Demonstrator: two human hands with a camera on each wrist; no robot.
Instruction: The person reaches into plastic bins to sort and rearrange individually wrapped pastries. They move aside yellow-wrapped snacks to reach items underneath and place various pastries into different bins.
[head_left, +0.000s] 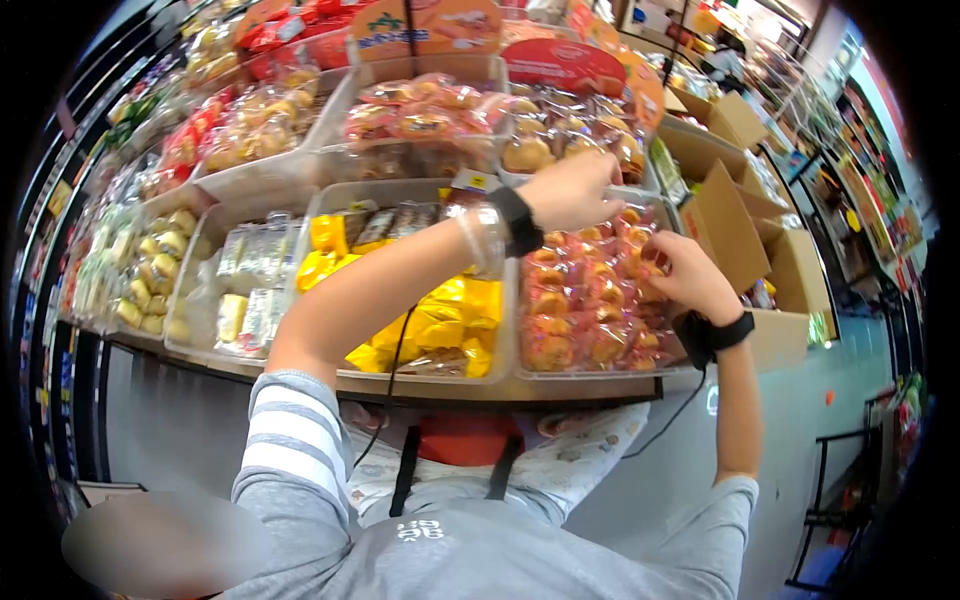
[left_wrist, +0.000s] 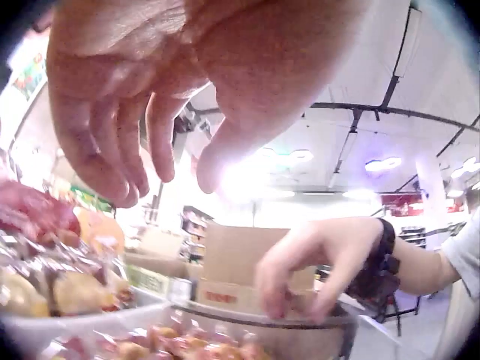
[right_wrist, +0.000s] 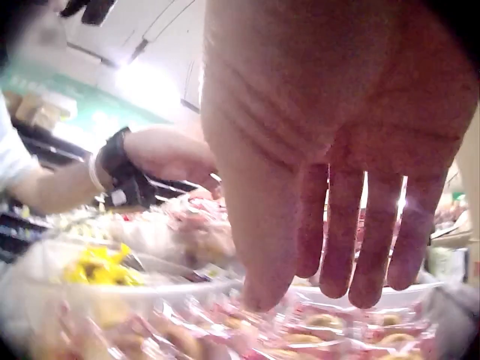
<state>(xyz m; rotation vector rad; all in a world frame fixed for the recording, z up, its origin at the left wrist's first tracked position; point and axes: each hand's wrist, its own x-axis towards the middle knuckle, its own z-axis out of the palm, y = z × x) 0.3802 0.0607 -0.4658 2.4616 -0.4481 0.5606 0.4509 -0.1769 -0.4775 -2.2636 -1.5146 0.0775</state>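
Observation:
My left hand [head_left: 575, 190] hangs over the back edge of a clear bin [head_left: 590, 374] of small pastries [head_left: 605, 285] in pink-printed wrappers. In the left wrist view its fingers [left_wrist: 112, 169] bend loosely downward, with nothing between them and the thumb. My right hand [head_left: 685, 270] is over the right side of the same bin. Seen from the right wrist, its fingers [right_wrist: 367, 262] point nearly straight down, their tips close over the wrapped pastries [right_wrist: 315, 330]; nothing shows in its grasp. Both wrists wear black bands.
Left of the pastry bin is a bin of yellow packets [head_left: 430, 325]. Further left are clear-wrapped cakes [head_left: 235, 315]. Behind stand bins of red-wrapped buns [head_left: 425, 115] and brown-topped buns [head_left: 530, 152]. Open cardboard boxes [head_left: 725, 225] stand at the right. Thin cables [head_left: 400, 350] hang from both wrists.

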